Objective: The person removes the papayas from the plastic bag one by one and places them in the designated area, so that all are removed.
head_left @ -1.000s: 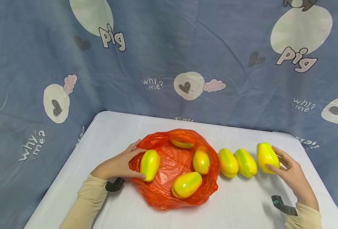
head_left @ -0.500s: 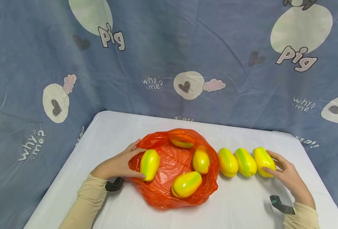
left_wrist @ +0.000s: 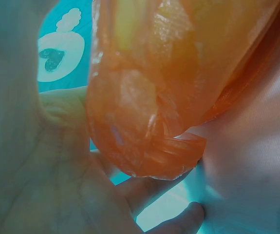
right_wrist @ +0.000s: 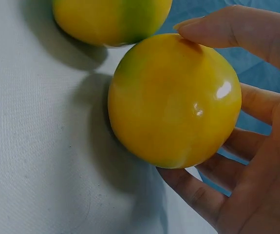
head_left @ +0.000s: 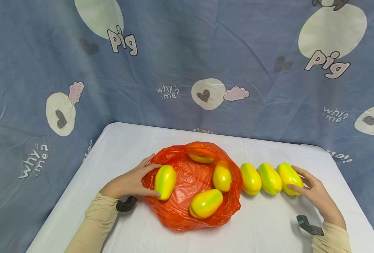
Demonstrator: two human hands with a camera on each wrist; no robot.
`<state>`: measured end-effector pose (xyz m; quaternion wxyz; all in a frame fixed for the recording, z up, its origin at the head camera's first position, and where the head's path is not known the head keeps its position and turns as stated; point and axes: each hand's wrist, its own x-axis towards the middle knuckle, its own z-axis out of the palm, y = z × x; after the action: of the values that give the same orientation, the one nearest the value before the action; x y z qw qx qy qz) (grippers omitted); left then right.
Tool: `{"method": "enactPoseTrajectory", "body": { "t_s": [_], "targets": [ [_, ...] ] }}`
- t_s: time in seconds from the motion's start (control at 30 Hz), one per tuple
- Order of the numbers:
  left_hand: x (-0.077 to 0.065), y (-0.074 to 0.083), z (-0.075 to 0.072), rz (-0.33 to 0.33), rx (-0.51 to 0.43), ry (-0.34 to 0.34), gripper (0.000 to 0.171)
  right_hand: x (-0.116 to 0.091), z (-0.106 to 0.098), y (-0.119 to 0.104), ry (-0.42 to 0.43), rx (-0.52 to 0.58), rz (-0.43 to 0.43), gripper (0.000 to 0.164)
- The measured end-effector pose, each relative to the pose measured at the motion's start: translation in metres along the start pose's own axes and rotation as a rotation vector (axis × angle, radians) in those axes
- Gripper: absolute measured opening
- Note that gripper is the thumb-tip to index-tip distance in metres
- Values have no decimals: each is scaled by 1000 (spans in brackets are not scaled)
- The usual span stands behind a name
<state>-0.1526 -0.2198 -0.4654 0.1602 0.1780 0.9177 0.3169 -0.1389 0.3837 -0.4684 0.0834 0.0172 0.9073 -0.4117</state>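
I saw the right hand point(head_left: 315, 193) grasping a yellow fruit point(head_left: 289, 178), thumb across its near side, other fingertips partly hidden along its far side; the right wrist view showed it nearly end-on, over the white table point(head_left: 269, 225). Past that thumb lay a second fruit point(head_left: 270, 179), cut off by the top edge in the wrist view, and, farther from the fingers, a third fruit point(head_left: 251, 179) just beside the red bag point(head_left: 174, 218). The left hand point(head_left: 128, 182) gripped the bag's side, some fingers passing behind the plastic. Between its thumb and forefinger I made out a striped fruit point(head_left: 165, 182), but couldn't tell whether they squeezed it or only the film. Across the bag from those fingertips, a front fruit point(head_left: 206, 204) showed plainly, a side fruit point(head_left: 222, 176) was partly covered by the rim, and a back fruit point(head_left: 202, 157) mostly veiled. My left wrist picture was murky: yellow shapes blurred behind orange plastic above the fingers, their outlines impossible to separate.
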Motion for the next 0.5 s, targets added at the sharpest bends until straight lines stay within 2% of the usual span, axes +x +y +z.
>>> {"method": "enactPoseTrajectory", "body": {
  "t_s": [0.5],
  "targets": [
    [1, -4, 1, 20, 4, 8, 92, 3, 2, 2, -18, 20, 5, 84]
  ]
}}
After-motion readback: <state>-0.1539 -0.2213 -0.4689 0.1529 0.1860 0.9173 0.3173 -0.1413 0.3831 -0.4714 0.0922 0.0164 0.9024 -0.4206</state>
